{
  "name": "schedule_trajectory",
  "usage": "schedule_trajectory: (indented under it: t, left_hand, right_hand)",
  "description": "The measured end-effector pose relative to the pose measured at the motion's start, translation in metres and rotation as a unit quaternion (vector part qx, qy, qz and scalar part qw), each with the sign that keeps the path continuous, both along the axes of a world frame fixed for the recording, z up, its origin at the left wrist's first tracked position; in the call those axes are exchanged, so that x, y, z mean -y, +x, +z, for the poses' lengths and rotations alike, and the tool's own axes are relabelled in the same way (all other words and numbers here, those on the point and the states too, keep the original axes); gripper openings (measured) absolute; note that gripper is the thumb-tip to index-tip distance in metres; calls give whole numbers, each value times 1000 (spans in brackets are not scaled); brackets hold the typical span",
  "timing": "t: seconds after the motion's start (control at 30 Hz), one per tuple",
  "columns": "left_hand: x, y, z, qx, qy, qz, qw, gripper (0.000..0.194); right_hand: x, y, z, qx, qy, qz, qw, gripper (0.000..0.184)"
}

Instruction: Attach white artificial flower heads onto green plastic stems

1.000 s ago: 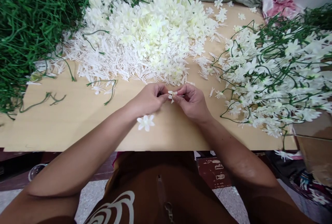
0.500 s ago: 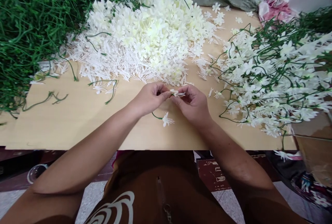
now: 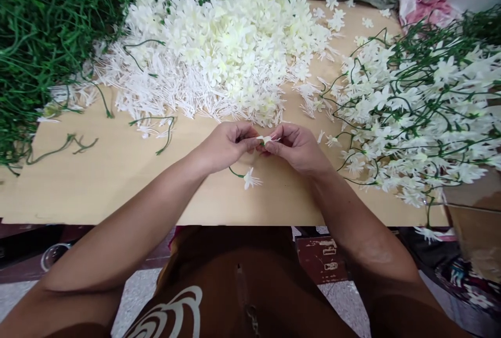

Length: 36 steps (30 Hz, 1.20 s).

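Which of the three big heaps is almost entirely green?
The heap of thin green stems on the left; the middle heap of flowers is mostly white, and the right heap of stemmed flowers mixes both.

Stem heap (image 3: pixel 58 30) left of blossom heap (image 3: pixel 235 40)

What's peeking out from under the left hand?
A white flower on a green stem. The left hand covers the stem's other end, so where it leads can't be seen.

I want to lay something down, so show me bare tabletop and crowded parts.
Bare tabletop: front left, between loose green stems, left forearm and front edge; a smaller patch between it and the right forearm, nearer than the single flower. Crowded: middle back, white flower pile; back left, green stem heap; right, stemmed flowers.
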<state>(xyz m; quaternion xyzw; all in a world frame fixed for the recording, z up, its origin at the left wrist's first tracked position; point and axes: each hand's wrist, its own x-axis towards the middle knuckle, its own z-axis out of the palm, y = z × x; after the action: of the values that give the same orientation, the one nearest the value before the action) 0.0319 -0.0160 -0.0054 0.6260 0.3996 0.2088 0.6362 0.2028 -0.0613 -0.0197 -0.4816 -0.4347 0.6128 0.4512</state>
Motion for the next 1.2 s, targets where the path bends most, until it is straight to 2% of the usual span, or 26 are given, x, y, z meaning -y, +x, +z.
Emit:
schedule_trajectory:
  t: [0.37,0.57,0.73,0.83,0.9,1.07,1.2]
  left_hand:
    - [3,0,1,24,-85,-9,996,8]
    - [-2,-3,-3,9,-26,-54,998,10]
    - [-4,-5,1,-42,49,-44,997,21]
    - [-5,-7,1,-43,61,-98,992,24]
    - [-5,-8,1,-38,74,-122,989,24]
    - [-5,-8,3,-20,102,-117,988,21]
    - [-5,-9,3,14,109,-139,984,19]
  right_hand:
    - [0,-3,-4,18,-13,44,999,40]
    - [0,-7,-2,13,-16,24,999,44]
    - [6,-4,-1,19,19,-6,1000,42]
    - [8,-3,-2,12,43,-19,999,40]
    - [8,-4,-2,5,47,-15,999,39]
    - [6,-9,2,16,43,7,999,40]
    - [4,-5,4,37,46,22,998,38]
